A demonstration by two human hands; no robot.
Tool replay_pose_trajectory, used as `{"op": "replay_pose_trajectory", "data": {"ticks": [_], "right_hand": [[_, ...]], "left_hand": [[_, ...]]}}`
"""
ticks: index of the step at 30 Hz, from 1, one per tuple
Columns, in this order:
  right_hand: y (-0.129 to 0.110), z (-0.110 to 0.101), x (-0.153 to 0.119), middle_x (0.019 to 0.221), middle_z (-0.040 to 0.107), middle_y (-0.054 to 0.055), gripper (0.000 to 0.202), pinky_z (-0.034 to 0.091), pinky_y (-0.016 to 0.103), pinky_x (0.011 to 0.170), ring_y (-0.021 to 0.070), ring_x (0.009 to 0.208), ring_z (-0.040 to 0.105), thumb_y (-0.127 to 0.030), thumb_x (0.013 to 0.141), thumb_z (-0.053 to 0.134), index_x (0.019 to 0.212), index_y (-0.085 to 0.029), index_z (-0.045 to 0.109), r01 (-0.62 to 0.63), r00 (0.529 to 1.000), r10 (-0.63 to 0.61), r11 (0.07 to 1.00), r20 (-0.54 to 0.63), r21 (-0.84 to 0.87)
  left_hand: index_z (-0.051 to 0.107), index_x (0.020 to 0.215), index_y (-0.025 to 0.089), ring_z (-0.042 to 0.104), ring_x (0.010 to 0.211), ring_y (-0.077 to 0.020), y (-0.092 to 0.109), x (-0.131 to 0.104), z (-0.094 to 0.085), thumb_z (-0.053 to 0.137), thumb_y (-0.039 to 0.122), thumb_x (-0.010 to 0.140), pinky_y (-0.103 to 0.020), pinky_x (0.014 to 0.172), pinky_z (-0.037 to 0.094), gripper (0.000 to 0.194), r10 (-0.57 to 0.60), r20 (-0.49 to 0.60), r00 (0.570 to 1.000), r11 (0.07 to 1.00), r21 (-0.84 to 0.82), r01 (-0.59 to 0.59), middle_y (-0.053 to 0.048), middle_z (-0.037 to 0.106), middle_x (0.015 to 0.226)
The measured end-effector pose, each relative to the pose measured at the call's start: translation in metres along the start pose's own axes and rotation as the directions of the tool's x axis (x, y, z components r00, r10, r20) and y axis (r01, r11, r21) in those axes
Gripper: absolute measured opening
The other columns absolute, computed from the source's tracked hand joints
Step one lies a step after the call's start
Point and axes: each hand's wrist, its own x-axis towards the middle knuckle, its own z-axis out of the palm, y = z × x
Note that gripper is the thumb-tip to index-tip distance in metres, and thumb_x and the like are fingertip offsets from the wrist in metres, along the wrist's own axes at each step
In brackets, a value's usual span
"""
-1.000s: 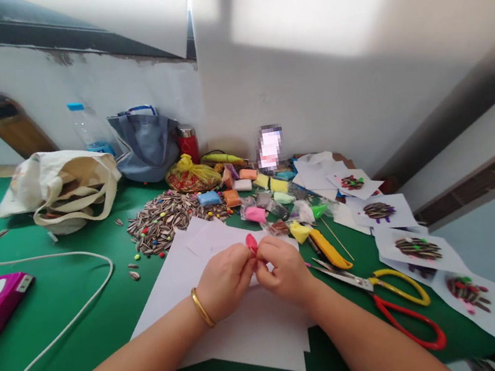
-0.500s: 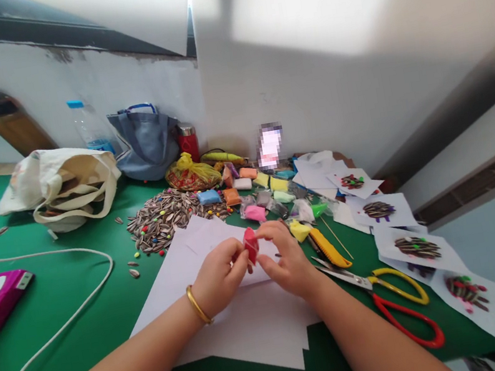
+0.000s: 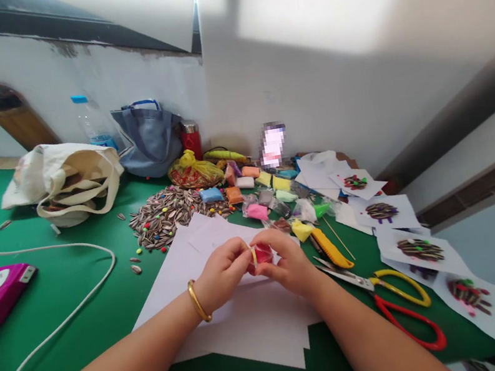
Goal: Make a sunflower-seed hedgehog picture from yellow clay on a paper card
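Observation:
A small red packet of modelling clay [image 3: 263, 255] in clear wrapping is held between both hands above white paper sheets [image 3: 246, 322]. My left hand [image 3: 224, 271], with a gold bangle at the wrist, pinches the packet's left edge between thumb and fingers. On the other side, my right hand [image 3: 289, 262] grips it with thumb and forefinger. The fingers partly cover the packet. Just beyond the hands lie a pink clay packet [image 3: 257, 212] and a yellow clay packet [image 3: 302, 230]. Striped sunflower seeds [image 3: 158, 219] are heaped behind the paper, mixed with coloured bits.
Scissors [image 3: 372, 282] with yellow and red handles and a yellow utility knife [image 3: 333, 249] lie at right. Cards with seed figures [image 3: 422, 250] line the right edge. A cloth bag [image 3: 61, 178], a blue bag [image 3: 149, 140] and a propped phone [image 3: 273, 145] stand behind.
The red packet has moved slightly down and right and turned to show its clear wrapping. My right fingers have closed in on it. The view has shifted a little.

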Motion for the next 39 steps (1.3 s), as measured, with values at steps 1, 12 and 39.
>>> {"op": "replay_pose_trajectory", "data": {"ticks": [1, 12, 39], "right_hand": [[0.0, 0.0, 0.0, 0.092, 0.064, 0.006, 0.053, 0.047, 0.036, 0.08, 0.0208, 0.085, 0.058, -0.068, 0.082, 0.054, 0.106, -0.022, 0.06, 0.008, 1.0, -0.008, 1.0, 0.004, -0.007], [-0.003, 0.0, 0.0, 0.085, 0.064, 0.007, 0.03, 0.045, 0.034, 0.073, 0.0202, 0.08, 0.057, -0.049, 0.093, 0.05, 0.093, -0.021, 0.06, 0.049, 0.998, -0.042, 0.991, 0.057, -0.124], [0.01, 0.004, -0.002, 0.109, 0.065, 0.011, 0.046, 0.049, 0.042, 0.086, 0.0259, 0.099, 0.06, -0.043, 0.084, 0.067, 0.123, -0.021, 0.053, 0.0, 1.0, -0.002, 0.975, -0.01, -0.223]], "left_hand": [[0.052, 0.07, 0.017, 0.055, 0.066, -0.0117, 0.0, 0.0, 0.001, 0.051, 0.029, 0.087, -0.025, 0.063, 0.047, 0.021, -0.025, 0.004, 1.0, 0.998, -0.055, 0.026, 0.001, 0.059, 0.07], [0.049, 0.07, 0.017, 0.061, 0.064, -0.0132, 0.004, 0.003, 0.003, 0.059, 0.039, 0.083, -0.026, 0.062, 0.051, 0.027, -0.148, 0.075, 0.986, 0.945, -0.283, 0.163, 0.002, 0.058, 0.064], [0.072, 0.099, 0.02, 0.058, 0.084, -0.0162, -0.008, 0.002, -0.009, 0.065, 0.025, 0.085, -0.031, 0.08, 0.05, 0.017, 0.392, -0.154, 0.907, 0.815, 0.515, -0.265, -0.004, 0.058, 0.09]]}}
